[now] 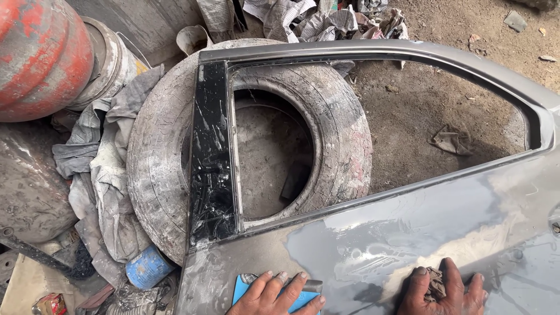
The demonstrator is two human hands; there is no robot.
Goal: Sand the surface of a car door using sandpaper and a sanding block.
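Grey car door (408, 227) lying flat across an old tyre (344, 146), wet and streaked along its lower panel. Left hand (277, 294) pressed on the panel near the bottom edge, grip clenched over a blue sanding block (240, 287). Right hand (444, 291) just beside it, well apart from the tyre, grip grasping a crumpled rag (434, 280) against the metal. Grey cloths (102, 169) heaped left of the tyre, blue can (146, 267) below them.

Dirt floor (420, 111) carries a worn tyre (338, 116), rags (99, 175), blue can (147, 267).
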